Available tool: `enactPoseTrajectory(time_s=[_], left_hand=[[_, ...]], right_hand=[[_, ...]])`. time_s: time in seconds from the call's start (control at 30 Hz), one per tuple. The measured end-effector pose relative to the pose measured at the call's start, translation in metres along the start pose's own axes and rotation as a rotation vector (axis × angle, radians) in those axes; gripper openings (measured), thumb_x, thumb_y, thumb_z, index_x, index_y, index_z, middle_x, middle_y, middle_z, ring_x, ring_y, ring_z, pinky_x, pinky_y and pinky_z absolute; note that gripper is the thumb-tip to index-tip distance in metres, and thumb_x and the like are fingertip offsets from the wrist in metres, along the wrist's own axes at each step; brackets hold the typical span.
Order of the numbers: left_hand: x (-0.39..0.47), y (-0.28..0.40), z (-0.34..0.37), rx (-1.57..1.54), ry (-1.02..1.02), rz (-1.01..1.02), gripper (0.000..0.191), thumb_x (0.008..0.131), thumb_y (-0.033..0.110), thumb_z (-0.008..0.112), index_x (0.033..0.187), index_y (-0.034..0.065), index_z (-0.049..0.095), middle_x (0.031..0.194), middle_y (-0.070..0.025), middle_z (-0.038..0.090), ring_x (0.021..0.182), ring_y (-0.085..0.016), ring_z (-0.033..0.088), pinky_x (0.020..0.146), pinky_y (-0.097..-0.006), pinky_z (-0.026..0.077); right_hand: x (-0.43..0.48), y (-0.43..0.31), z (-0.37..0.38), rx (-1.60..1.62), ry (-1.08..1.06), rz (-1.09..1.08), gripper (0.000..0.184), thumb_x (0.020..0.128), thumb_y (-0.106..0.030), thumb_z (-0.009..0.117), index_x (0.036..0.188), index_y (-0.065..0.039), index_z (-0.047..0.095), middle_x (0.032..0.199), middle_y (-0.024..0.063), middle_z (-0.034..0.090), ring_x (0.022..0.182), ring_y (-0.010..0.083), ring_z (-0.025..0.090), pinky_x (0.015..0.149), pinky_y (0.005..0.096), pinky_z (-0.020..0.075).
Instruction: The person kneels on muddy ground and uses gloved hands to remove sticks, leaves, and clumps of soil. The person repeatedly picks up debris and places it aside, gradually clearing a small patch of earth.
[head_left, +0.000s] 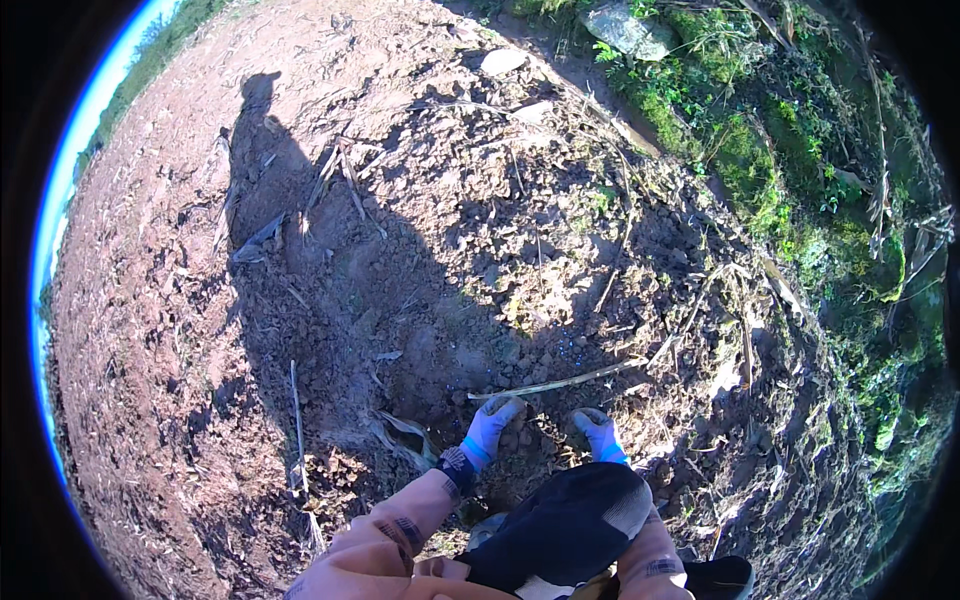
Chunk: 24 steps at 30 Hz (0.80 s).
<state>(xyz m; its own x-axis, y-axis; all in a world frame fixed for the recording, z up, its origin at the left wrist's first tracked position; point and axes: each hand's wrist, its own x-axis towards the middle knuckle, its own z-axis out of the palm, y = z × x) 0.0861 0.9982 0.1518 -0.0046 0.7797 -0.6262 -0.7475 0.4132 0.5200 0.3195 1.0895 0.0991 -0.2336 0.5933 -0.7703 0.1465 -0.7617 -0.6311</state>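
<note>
Both my hands wear light work gloves with darker, soiled fingers. My left hand (491, 429) is low over the shaded soil, left of centre, its fingers curled downward. To its right, on the far side of my dark-trousered knee (592, 499), is my right hand (598, 433), also with bent fingers. Whether either hand holds anything cannot be made out. A long pale dry stalk (559, 384) lies on the ground just beyond both hands, close to the left fingertips. Small bluish-white specks (566, 346) dot the soil beyond the stalk.
Cloddy brown soil (360, 300) with dry stalks and leaves surrounds me, under my long shadow. A thin upright-lying stalk (298, 427) is to the left. Pale stones (504, 61) sit farther ahead. A green, weedy bank (750, 172) with a large rock (628, 31) runs along the right.
</note>
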Motion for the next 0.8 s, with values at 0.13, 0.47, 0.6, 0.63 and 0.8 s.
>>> enactPoseTrajectory(time_s=[0.13, 0.47, 0.6, 0.63, 0.8], left_hand=[[-0.021, -0.008, -0.066, -0.328, 0.19, -0.005, 0.038, 0.096, 0.05, 0.056, 0.103, 0.0135, 0.063, 0.078, -0.0033, 0.062, 0.053, -0.015, 0.053, 0.045, -0.03, 0.041], [-0.04, -0.003, -0.124, -0.206, 0.226, 0.222, 0.022, 0.096, 0.021, 0.063, 0.117, 0.0177, 0.058, 0.086, 0.0011, 0.062, 0.059, -0.009, 0.052, 0.043, -0.0208, 0.035], [-0.048, 0.002, -0.1, -0.126, 0.385, 0.089, 0.021, 0.094, 0.038, 0.066, 0.103, 0.0199, 0.058, 0.074, 0.0036, 0.06, 0.043, -0.007, 0.04, 0.036, -0.0225, 0.026], [-0.049, 0.001, -0.098, -0.177, 0.394, 0.084, 0.02, 0.094, 0.038, 0.065, 0.101, 0.0198, 0.059, 0.073, 0.0038, 0.059, 0.042, -0.007, 0.038, 0.035, -0.0226, 0.024], [-0.047, 0.015, -0.09, -0.429, 0.442, 0.116, 0.017, 0.096, 0.03, 0.061, 0.107, 0.016, 0.061, 0.083, -0.0024, 0.064, 0.069, -0.019, 0.06, 0.051, -0.0273, 0.047]], right_hand=[[-0.012, -0.008, -0.008, -0.007, -0.065, 0.121, 0.031, 0.091, -0.027, 0.069, 0.119, -0.014, 0.062, 0.099, 0.0072, 0.07, 0.082, 0.0201, 0.07, 0.065, 0.0353, 0.0568], [-0.008, -0.008, -0.021, 0.108, -0.291, 0.054, 0.034, 0.096, -0.025, 0.063, 0.128, -0.019, 0.057, 0.11, 0.0024, 0.069, 0.094, 0.0183, 0.069, 0.066, 0.0357, 0.0574], [0.007, 0.004, -0.027, 0.102, -0.273, -0.102, 0.032, 0.095, -0.024, 0.064, 0.125, -0.013, 0.059, 0.107, 0.0067, 0.069, 0.088, 0.0173, 0.069, 0.062, 0.0333, 0.0577], [0.003, 0.0, -0.031, 0.091, -0.259, -0.046, 0.031, 0.095, -0.026, 0.064, 0.123, -0.012, 0.061, 0.106, 0.0069, 0.069, 0.087, 0.0173, 0.069, 0.062, 0.0338, 0.0578], [-0.003, 0.003, -0.03, 0.177, -0.232, -0.05, 0.032, 0.094, -0.026, 0.066, 0.121, -0.009, 0.063, 0.106, 0.0012, 0.068, 0.09, 0.0143, 0.066, 0.072, 0.0322, 0.0569]])
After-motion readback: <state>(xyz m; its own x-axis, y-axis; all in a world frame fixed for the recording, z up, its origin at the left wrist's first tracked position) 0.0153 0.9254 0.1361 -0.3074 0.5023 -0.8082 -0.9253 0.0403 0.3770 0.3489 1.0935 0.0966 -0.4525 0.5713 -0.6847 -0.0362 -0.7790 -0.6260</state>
